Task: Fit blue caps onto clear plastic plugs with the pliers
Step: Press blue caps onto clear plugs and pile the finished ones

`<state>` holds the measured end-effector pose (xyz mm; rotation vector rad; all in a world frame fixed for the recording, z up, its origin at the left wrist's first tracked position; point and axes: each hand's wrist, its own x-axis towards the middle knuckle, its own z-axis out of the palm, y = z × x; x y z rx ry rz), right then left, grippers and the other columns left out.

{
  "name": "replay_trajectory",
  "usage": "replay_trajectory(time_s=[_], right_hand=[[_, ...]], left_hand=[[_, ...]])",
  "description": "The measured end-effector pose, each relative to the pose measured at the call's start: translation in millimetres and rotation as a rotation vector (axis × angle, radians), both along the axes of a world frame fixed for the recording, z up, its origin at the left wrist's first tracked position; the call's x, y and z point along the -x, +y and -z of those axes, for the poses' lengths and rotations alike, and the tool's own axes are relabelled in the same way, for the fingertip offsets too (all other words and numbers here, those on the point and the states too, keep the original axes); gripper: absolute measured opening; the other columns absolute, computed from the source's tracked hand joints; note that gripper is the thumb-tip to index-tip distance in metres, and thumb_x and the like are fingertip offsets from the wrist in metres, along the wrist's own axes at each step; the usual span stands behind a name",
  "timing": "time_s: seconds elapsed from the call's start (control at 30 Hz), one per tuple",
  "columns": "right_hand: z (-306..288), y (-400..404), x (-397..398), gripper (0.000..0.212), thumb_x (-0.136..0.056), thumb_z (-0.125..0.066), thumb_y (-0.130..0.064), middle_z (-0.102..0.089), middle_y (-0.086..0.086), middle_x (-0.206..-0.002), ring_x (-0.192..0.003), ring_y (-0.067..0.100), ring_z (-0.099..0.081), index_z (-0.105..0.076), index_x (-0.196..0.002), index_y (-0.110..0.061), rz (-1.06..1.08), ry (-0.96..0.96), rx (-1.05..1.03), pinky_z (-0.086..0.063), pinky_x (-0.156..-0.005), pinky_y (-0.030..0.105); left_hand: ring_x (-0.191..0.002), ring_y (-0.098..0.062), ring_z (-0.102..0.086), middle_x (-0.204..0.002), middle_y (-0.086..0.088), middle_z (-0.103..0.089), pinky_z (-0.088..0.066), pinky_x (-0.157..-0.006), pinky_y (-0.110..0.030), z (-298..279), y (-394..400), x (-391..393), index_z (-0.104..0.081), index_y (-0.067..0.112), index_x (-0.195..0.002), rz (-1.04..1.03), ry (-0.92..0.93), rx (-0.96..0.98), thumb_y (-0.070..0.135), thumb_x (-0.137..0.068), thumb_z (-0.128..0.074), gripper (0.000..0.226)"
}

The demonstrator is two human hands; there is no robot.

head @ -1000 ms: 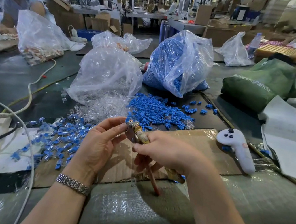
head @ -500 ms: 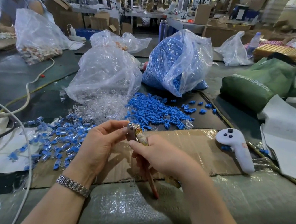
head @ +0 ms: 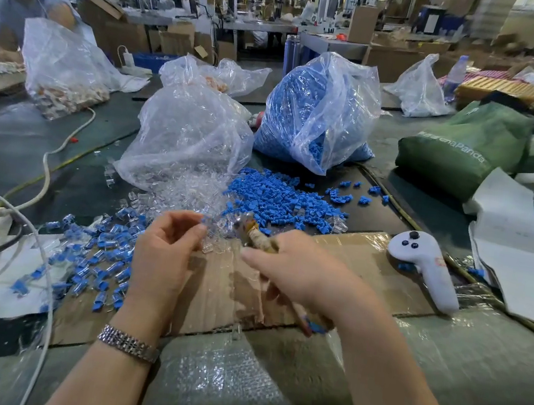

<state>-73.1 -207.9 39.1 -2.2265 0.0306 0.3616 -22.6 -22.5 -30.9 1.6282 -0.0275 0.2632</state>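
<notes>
Right hand point(head: 303, 273) wrapped around the worn, tape-bound metal pliers point(head: 255, 235); pliers head pokes out above the knuckles, pointing up and left, handles run down beneath the palm toward the wrist. Left hand point(head: 165, 249) half-curled just left of the pliers head, thumb and forefinger tips drawn together at a small clear plastic plug point(head: 207, 248) (motion blur here, so whether they actually pinch it cannot be told). Hands are apart, the plug in the gap between them. Loose heap of small blue plastic caps point(head: 279, 200) lies just beyond both hands, nearest the pliers head. Spill of clear plastic plugs point(head: 187, 194) sits beyond the left hand, at the mouth of a crumpled transparent bag point(head: 189, 135). Scatter of capped blue-and-clear pieces point(head: 94, 256) lies left of the left hand. Both hands hover above a flat brown cardboard sheet point(head: 353, 267).
</notes>
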Motion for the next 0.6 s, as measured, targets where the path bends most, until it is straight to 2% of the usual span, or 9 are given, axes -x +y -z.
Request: replay_trajectory(time_s=[0.1,0.17,0.23,0.3,0.43,0.5,0.6], right_hand=[[-3.0,-22.2,-12.1,0.029,-0.093,-0.062,-0.046,-0.063,0.001,-0.081,-0.067,0.017,-0.057,-0.059,-0.083,-0.019,0.138,-0.129,0.298,-0.051,-0.064,0.035],[1.0,-37.3,-21.0,0.031,-0.089,-0.064,-0.045,-0.06,0.007,-0.096,-0.078,0.02,-0.058,-0.058,-0.089,-0.015,0.238,-0.154,0.469,-0.049,-0.066,0.036],[10.3,-47.8,-29.4,0.039,-0.089,-0.065,-0.047,-0.055,0.013,-0.113,-0.096,0.028,-0.057,-0.057,-0.103,-0.011,0.291,-0.133,0.611,-0.048,-0.075,0.038],[21.7,-52.7,-35.5,0.046,-0.093,-0.064,-0.045,-0.051,0.017,-0.125,-0.111,0.033,-0.055,-0.055,-0.12,-0.01,0.307,-0.099,0.711,-0.05,-0.089,0.042],[38.9,-53.3,-44.0,0.055,-0.093,-0.064,-0.05,-0.049,0.017,-0.131,-0.117,0.033,-0.052,-0.054,-0.129,-0.01,0.342,-0.075,0.74,-0.05,-0.099,0.047],[40.2,-47.4,-49.6,0.056,-0.093,-0.064,-0.052,-0.047,0.014,-0.133,-0.123,0.032,-0.047,-0.053,-0.13,-0.012,0.334,-0.19,0.785,-0.045,-0.103,0.05],[36.4,-29.2,-66.3,0.034,-0.099,-0.06,-0.041,-0.056,0.005,-0.125,-0.122,0.025,-0.048,-0.06,-0.125,-0.019,0.222,-0.411,0.744,-0.041,-0.104,0.051]], left_hand=[[-0.092,-0.011,-0.062,-0.099,0.003,-0.065,-0.052,-0.084,-0.027,-1.1,-1.1,0.6,-0.066,0.023,-0.096,-0.261,-0.143,-0.335,0.008,-0.094,-0.066,0.015],[-0.094,-0.018,-0.058,-0.102,0.001,-0.058,-0.051,-0.085,-0.032,0.0,-1.7,-0.3,-0.064,0.023,-0.094,-0.371,-0.167,-0.468,0.005,-0.092,-0.064,0.018],[-0.1,-0.023,-0.054,-0.102,-0.001,-0.052,-0.044,-0.095,-0.044,1.2,-0.9,-2.1,-0.064,0.024,-0.091,-0.457,-0.125,-0.573,0.005,-0.09,-0.063,0.019],[-0.105,-0.023,-0.046,-0.101,0.0,-0.047,-0.033,-0.1,-0.046,3.0,-1.7,-1.8,-0.067,0.022,-0.091,-0.495,-0.089,-0.672,0.005,-0.089,-0.063,0.018],[-0.102,-0.016,-0.038,-0.1,0.001,-0.045,-0.028,-0.094,-0.038,4.5,-7.3,1.3,-0.068,0.02,-0.094,-0.413,-0.172,-0.777,0.004,-0.087,-0.063,0.019],[-0.1,-0.015,-0.043,-0.098,0.003,-0.049,-0.029,-0.093,-0.035,5.5,-10.7,1.1,-0.068,0.02,-0.095,-0.303,-0.236,-0.807,0.001,-0.088,-0.062,0.021],[-0.103,-0.011,-0.046,-0.104,0.008,-0.054,-0.024,-0.09,-0.029,7.8,-17.3,1.8,-0.07,0.022,-0.105,-0.126,-0.264,-0.882,0.004,-0.091,-0.058,0.026]])
